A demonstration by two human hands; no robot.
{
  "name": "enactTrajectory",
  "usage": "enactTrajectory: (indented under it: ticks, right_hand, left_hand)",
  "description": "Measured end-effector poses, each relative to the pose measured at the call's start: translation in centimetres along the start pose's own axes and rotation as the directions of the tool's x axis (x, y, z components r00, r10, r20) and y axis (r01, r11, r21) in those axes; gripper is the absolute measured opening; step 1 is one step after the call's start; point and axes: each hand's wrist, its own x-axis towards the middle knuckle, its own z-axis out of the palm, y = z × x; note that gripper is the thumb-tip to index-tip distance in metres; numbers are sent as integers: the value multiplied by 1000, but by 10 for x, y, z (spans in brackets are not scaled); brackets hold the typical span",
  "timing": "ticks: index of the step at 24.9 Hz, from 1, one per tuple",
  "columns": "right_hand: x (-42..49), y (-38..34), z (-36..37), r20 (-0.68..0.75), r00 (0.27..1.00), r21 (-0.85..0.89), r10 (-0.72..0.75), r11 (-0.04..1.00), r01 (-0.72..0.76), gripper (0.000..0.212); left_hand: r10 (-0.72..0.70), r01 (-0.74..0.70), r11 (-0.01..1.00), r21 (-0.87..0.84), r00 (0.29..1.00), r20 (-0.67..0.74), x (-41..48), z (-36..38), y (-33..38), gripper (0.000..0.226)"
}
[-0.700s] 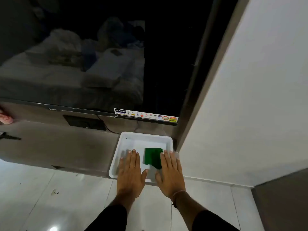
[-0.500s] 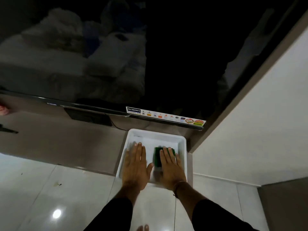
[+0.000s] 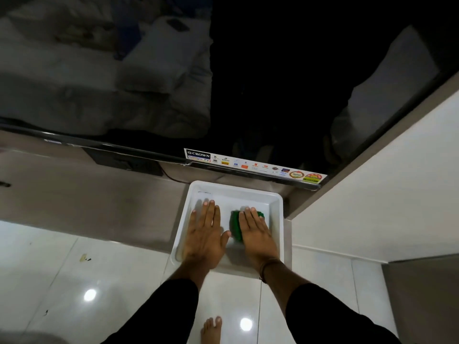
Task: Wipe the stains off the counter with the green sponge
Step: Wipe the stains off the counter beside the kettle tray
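Lower middle of frame, right hand (image 3: 257,234) lies flat, fingers spread, on the green sponge (image 3: 234,225) inside the white tray (image 3: 278,219); left hand (image 3: 205,233) rests open beside it. Looks like pickup's next: curl fingers, lift it to the counter (image 3: 82,202).

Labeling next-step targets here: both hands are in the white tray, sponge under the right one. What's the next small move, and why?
Probably curl the right hand around the green sponge and lift it out of the white tray. That hand lies flat on the sponge, fingers extended, not yet closed on it. The left hand rests flat on the tray floor beside it, steadying the tray on the counter.
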Motion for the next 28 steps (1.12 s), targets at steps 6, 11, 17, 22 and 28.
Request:
enactTrajectory:
  ticks: [6,11,17,22,28]
  right_hand:
    - [-58,17,-60,-195,980,16,-41,999,45,91]
    - [-164,81,-94,-320,946,24,54,999,-49,91]
    - [-336,214,-102,-418,857,54,300,950,-306,90]
    - [-472,311,-99,-452,689,157,567,811,-564,91]
    - [-599,409,-104,-459,423,250,782,570,-783,92]
  left_hand:
    - [36,-35,999,39,999,-33,-37,-33,33,82]
    - [126,-125,992,13,991,-42,-83,-61,138,97]
    - [436,-434,900,43,898,-65,-143,-59,321,111]
    - [664,-655,746,122,746,-48,-181,-55,481,115]
    - [884,-866,463,189,467,-25,-206,-52,662,110]
